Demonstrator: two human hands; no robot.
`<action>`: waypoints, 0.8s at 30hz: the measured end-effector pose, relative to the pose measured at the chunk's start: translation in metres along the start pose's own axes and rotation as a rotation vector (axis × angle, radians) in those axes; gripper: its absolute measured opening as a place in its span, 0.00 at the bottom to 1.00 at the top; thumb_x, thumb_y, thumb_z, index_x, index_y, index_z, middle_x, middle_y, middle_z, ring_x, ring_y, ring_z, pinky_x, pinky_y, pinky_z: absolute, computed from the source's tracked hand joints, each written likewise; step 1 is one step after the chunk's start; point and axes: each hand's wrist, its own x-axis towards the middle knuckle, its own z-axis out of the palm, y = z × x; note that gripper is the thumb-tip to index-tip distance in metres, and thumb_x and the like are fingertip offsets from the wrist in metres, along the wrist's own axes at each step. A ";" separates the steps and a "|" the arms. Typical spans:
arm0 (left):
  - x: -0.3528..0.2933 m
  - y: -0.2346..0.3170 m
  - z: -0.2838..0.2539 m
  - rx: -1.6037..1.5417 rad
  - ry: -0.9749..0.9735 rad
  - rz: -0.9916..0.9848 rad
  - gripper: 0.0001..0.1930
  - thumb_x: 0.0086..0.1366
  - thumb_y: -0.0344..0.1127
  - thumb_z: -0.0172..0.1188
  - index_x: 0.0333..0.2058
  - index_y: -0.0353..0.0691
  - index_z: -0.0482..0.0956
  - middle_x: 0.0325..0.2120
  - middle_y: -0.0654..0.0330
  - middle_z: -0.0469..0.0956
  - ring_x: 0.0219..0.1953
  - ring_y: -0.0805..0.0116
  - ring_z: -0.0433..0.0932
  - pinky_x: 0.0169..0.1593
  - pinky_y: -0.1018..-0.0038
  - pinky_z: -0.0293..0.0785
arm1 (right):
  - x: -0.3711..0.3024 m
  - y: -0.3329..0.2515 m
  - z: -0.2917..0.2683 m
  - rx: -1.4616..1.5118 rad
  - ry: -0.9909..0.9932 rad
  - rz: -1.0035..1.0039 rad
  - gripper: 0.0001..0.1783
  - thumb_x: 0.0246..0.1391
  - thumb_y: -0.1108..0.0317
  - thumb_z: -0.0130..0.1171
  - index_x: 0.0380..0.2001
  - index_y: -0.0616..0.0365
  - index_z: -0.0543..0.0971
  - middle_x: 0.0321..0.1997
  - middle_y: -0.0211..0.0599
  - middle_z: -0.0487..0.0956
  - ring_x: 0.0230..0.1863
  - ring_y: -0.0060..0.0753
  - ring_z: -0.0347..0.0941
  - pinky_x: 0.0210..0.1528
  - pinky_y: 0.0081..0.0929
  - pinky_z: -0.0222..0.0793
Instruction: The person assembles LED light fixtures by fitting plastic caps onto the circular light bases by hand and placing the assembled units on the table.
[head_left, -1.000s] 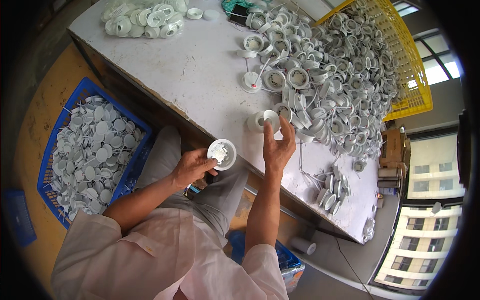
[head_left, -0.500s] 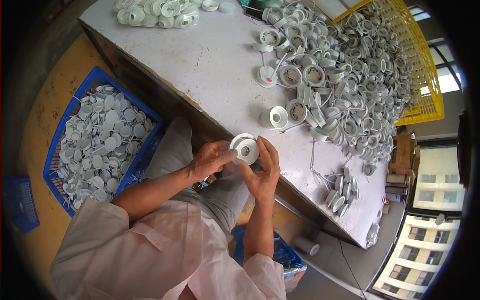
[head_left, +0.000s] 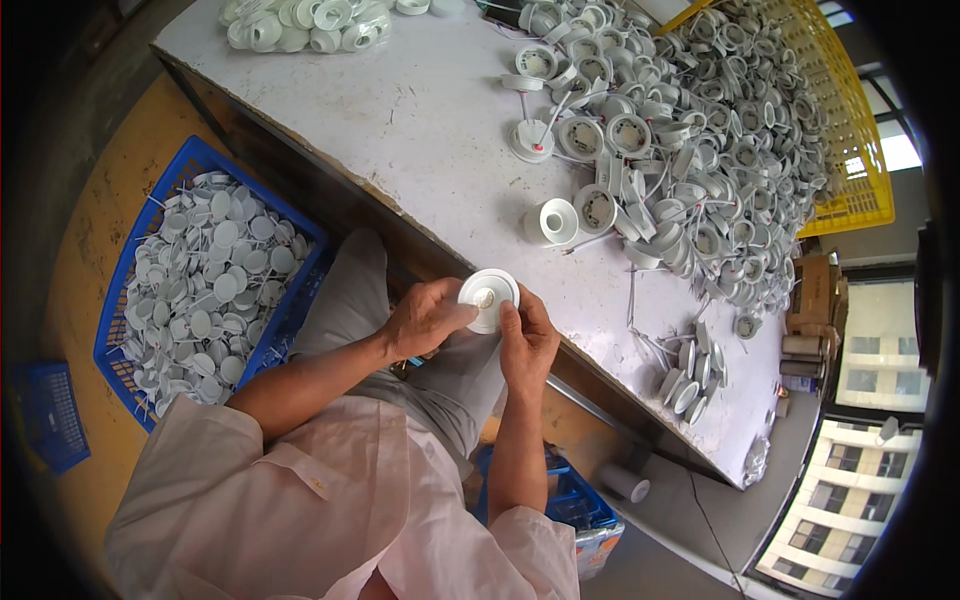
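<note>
Between my hands, above my lap at the table's edge, is a white round lamp housing (head_left: 489, 291) with a wide rim and a round opening in its middle. My left hand (head_left: 432, 317) grips its left side, thumb over the front. On the opposite side my right hand (head_left: 528, 340) pinches the rim, thumb up on the face and fingers behind. Closest on the table stands a white cup-shaped housing (head_left: 551, 222). Beside it lies an open round lamp part (head_left: 596, 208), at the edge of a large heap of similar white parts (head_left: 690, 180) with thin wires.
A yellow basket (head_left: 872, 195) leans behind the heap on the white table (head_left: 400, 130). Bagged white fittings (head_left: 305, 25) lie at the far left. On my left, a blue crate (head_left: 112, 300) holds many white discs. A small group of discs (head_left: 690, 380) lies at the right.
The smaller ring, tilted and off-centre against the larger white rim before, now sits centred in it. My right fingers have drawn in around the rim, thumb on the face.
</note>
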 end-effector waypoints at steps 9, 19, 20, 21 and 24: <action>0.000 0.001 0.012 0.211 0.103 0.125 0.17 0.57 0.37 0.53 0.40 0.30 0.76 0.29 0.47 0.80 0.33 0.62 0.81 0.38 0.70 0.74 | -0.007 0.003 0.007 -0.016 0.116 0.074 0.13 0.55 0.71 0.58 0.42 0.67 0.78 0.38 0.38 0.81 0.40 0.25 0.75 0.47 0.23 0.69; 0.012 -0.010 0.009 0.187 -0.077 -0.076 0.15 0.63 0.33 0.55 0.43 0.27 0.75 0.33 0.56 0.80 0.33 0.76 0.77 0.37 0.78 0.74 | -0.005 0.005 -0.001 -0.115 0.174 0.048 0.13 0.53 0.70 0.59 0.40 0.67 0.79 0.37 0.42 0.81 0.40 0.30 0.77 0.47 0.26 0.70; 0.015 -0.019 0.010 0.122 -0.087 -0.043 0.16 0.62 0.36 0.55 0.43 0.28 0.75 0.26 0.57 0.78 0.24 0.77 0.74 0.28 0.77 0.70 | -0.005 0.006 -0.004 -0.127 0.163 0.079 0.14 0.53 0.70 0.59 0.41 0.67 0.79 0.39 0.44 0.81 0.42 0.32 0.77 0.48 0.27 0.69; 0.019 -0.019 0.014 0.055 -0.103 -0.007 0.17 0.61 0.38 0.55 0.42 0.29 0.76 0.19 0.58 0.77 0.15 0.77 0.70 0.19 0.77 0.67 | -0.004 0.006 -0.010 -0.141 0.159 0.109 0.15 0.53 0.69 0.60 0.43 0.67 0.78 0.41 0.45 0.81 0.43 0.33 0.76 0.49 0.27 0.69; 0.021 -0.013 0.020 0.031 -0.117 -0.038 0.16 0.62 0.37 0.56 0.43 0.29 0.75 0.19 0.59 0.77 0.15 0.78 0.70 0.18 0.78 0.66 | -0.004 0.015 -0.023 -0.154 0.112 -0.001 0.22 0.52 0.69 0.62 0.50 0.66 0.74 0.46 0.50 0.78 0.47 0.37 0.75 0.52 0.30 0.68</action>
